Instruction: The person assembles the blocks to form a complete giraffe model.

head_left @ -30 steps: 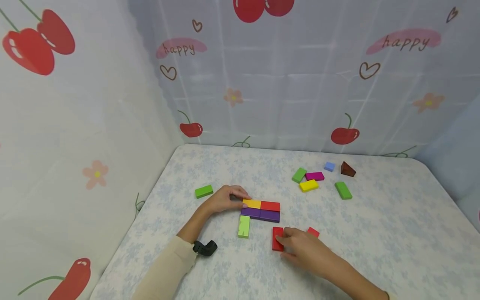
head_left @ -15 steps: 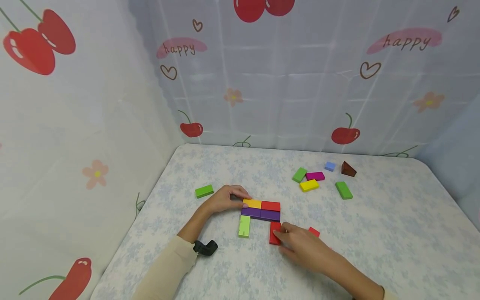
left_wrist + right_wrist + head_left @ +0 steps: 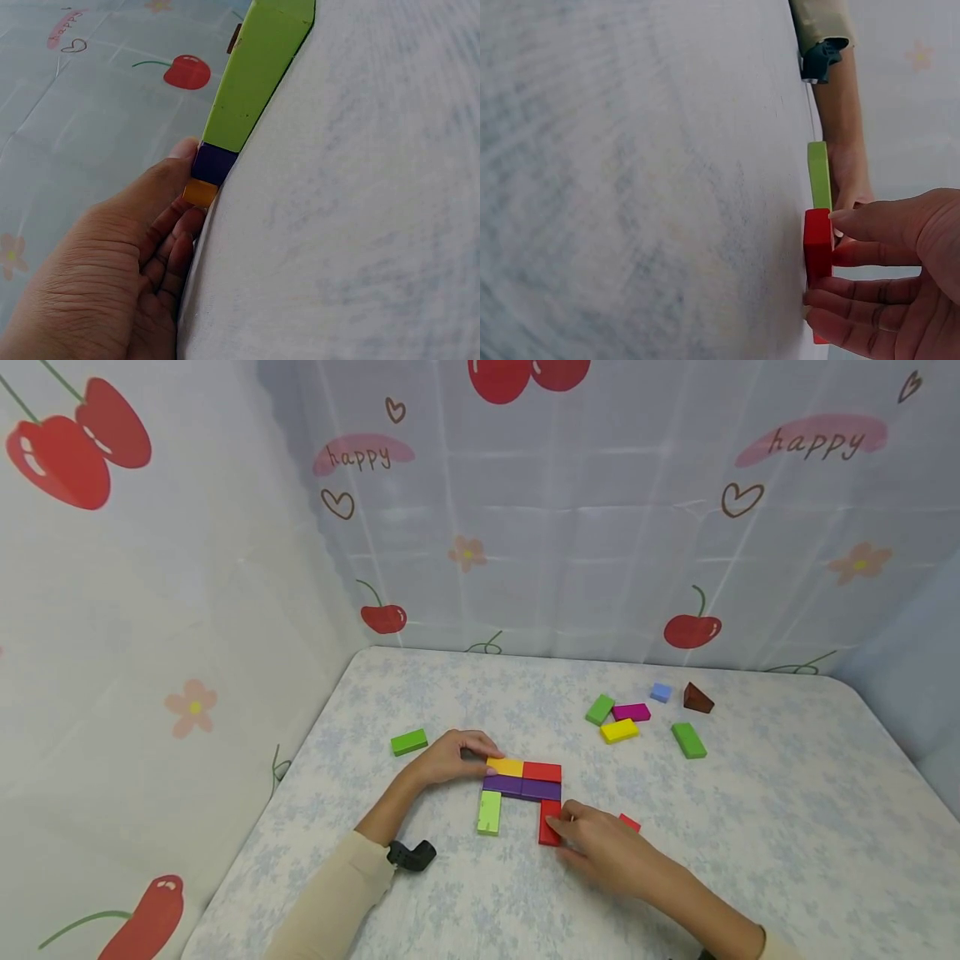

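Note:
My left hand (image 3: 448,758) holds the left end of a yellow block (image 3: 507,767), its thumb at the edge by the purple blocks (image 3: 504,786). In the left wrist view that thumb lies along a purple block (image 3: 215,163). A red block (image 3: 542,772) lies beside the yellow one, behind the purple pair. Below the pair's left end stands a light green block (image 3: 489,814). My right hand (image 3: 600,846) grips another red block (image 3: 549,825) below the pair's right end, meeting the purple edge. The right wrist view shows its thumb and fingers on that red block (image 3: 817,244).
Another red block (image 3: 629,822) is partly hidden behind my right hand. A green block (image 3: 408,742) lies at the left. Farther back are green, magenta, yellow (image 3: 619,731) and blue blocks and a brown wedge (image 3: 697,697). A patterned curtain hangs behind the table.
My right hand has slid the red block away from me and slightly left, up to the purple blocks. My left hand has stayed at the yellow block.

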Tool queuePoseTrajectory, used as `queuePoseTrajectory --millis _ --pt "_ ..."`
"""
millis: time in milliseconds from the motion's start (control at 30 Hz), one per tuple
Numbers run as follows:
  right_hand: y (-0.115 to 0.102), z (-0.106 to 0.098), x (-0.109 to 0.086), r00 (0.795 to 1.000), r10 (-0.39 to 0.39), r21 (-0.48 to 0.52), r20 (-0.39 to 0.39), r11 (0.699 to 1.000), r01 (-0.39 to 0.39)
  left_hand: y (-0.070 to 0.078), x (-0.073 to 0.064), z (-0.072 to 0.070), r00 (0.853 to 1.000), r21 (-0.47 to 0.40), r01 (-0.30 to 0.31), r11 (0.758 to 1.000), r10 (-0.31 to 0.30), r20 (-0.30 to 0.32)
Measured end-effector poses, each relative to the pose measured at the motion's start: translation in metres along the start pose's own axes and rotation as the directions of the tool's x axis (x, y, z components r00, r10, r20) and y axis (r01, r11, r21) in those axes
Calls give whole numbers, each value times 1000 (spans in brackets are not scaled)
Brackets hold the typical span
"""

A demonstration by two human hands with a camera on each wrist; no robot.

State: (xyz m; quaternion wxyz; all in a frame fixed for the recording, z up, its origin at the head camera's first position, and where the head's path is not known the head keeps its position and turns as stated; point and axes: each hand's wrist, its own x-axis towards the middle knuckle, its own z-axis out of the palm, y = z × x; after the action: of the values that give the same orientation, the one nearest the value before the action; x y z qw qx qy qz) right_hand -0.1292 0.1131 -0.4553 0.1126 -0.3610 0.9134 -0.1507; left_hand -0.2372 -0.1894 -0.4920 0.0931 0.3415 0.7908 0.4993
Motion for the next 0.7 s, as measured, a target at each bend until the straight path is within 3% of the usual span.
queuePoseTrajectory --millis 300,500,700 --pt "3 1 -2 999 34 38 -25 999 -33 0 -1 0 1000 -3 9 1000 -9 1" --pt "3 -2 -10 994 28 60 -105 998 -22 -1 -1 1 1000 2 19 1000 -19 2" --pt "5 -12 -21 977 78 56 -197 996 -68 -1 0 0 1000 5 14 1000 -14 4"
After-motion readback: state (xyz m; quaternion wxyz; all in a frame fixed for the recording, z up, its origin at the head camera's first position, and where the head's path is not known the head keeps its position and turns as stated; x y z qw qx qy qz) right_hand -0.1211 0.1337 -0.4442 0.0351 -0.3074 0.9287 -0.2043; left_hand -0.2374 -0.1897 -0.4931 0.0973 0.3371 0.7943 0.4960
